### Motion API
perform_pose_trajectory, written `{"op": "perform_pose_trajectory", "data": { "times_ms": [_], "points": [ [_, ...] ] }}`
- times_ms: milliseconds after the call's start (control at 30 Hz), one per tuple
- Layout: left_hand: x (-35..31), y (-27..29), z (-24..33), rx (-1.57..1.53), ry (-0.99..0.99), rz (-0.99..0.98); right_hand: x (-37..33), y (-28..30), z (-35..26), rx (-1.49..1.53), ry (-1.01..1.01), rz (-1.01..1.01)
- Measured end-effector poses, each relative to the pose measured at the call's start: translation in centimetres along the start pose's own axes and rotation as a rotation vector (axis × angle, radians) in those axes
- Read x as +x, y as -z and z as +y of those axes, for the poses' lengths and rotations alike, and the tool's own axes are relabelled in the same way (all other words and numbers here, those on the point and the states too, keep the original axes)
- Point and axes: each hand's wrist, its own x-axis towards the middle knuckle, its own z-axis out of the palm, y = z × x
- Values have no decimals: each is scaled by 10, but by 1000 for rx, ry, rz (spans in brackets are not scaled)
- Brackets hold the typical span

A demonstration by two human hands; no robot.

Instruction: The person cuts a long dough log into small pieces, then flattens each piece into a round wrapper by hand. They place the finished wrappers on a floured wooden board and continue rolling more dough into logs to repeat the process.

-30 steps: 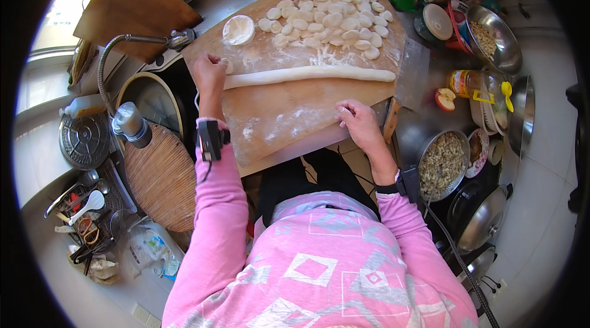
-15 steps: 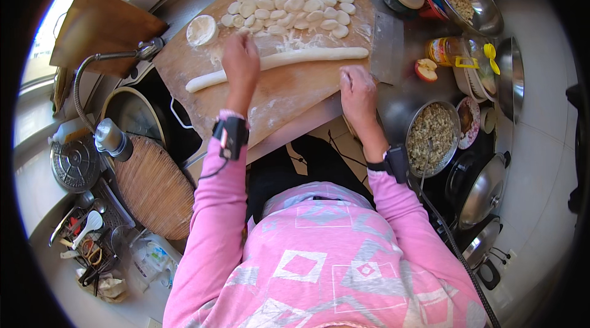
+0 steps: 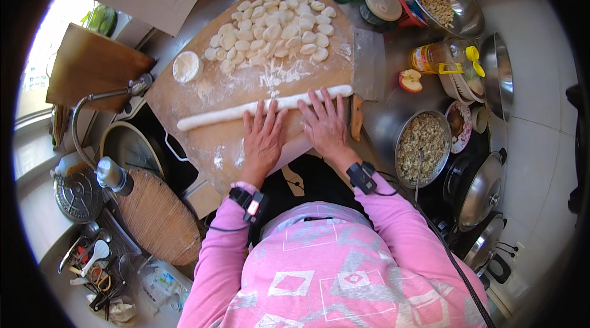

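Observation:
A long white dough rope (image 3: 215,119) lies across the floured wooden board (image 3: 203,150). My left hand (image 3: 263,137) rests flat near its middle, fingertips on the dough and fingers spread. To the right, my right hand (image 3: 326,125) also lies open, its fingers reaching over the rope toward its right end. Beyond the rope, a large group of small flattened dough pieces (image 3: 270,30) covers the far part of the board. A small white tub of flour (image 3: 187,67) stands at the board's left. Loose flour is scattered between the rope and the pieces.
A knife handle (image 3: 356,118) sticks out by the board's right edge. Farther right are a bowl of chopped filling (image 3: 423,146) with a spoon, a cut apple (image 3: 410,81), an oil bottle (image 3: 433,59) and a steel bowl (image 3: 470,11). A faucet (image 3: 140,85) stands left.
Both hands have come onto the dough rope and opened flat; before, the left was curled above it and the right closed near the board's edge. The view has shifted, and a knife handle now shows.

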Motion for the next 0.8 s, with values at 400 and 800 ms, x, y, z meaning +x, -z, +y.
{"op": "perform_pose_trajectory", "data": {
  "times_ms": [400, 800],
  "points": [
    [14, 10, -88, 29, 194, 345, 101, -12, 26, 35, 85, 232],
    [-83, 17, -124, 109, 279, 281, 36, -2, -28, -27, 278, -120]
  ]
}}
